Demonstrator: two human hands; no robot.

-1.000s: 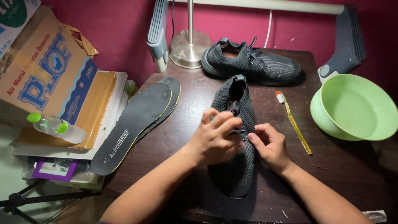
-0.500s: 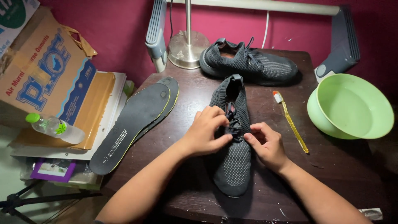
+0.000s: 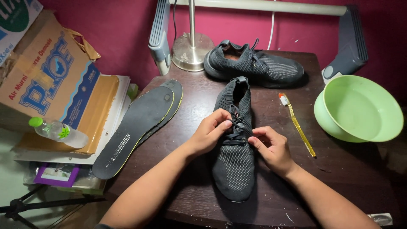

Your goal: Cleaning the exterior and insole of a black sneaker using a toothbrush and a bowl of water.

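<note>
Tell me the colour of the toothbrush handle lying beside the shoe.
Translucent yellow, with a white and orange head; the toothbrush shows clearly in the head view.

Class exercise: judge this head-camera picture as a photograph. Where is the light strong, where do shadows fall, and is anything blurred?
Head view: sharp throughout, no motion blur on the left hand or right hand; light glints on the lamp base; the green bowl is brightly lit; the dark table and black shoe swallow detail, with shadow beneath the forearms.

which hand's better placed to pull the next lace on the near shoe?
Probably left. The left hand has fingertips on the laces of the black knit shoe; the right hand pinches beside the lowest crossing, at the shoe's edge.
</note>
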